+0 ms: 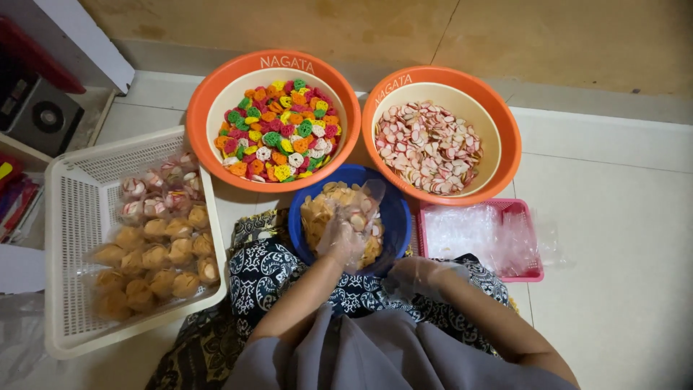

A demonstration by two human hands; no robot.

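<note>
The person sits on the tiled floor [621, 217] with a blue bowl [395, 217] in front of the lap, holding pale yellow crackers [317, 213]. The left hand [341, 242], covered by a thin clear plastic glove, reaches into this bowl; its fingers [351, 221] are closed around a small clear bag [367, 198] that rises from the hand and already holds some crackers. The right hand [417, 273], also gloved in clear plastic, rests at the near right rim of the blue bowl, over the patterned cloth on the lap [267, 271]; whether its fingers are curled or spread cannot be told, and nothing is clearly held in it.

Beyond the blue bowl stand two orange basins, touching each other. The left orange basin [209, 101] is filled with small crackers in red, green, yellow, orange and white [278, 130]. The right orange basin [505, 123] holds thin white chips with pink edges [429, 148]. Just right of the blue bowl lies a pink basket [530, 274] with a heap of empty clear bags [476, 231]. On the left sits a white mesh tray [72, 217] carrying filled, closed packets [159, 253], brownish ones near and pinkish ones farther off.
</note>
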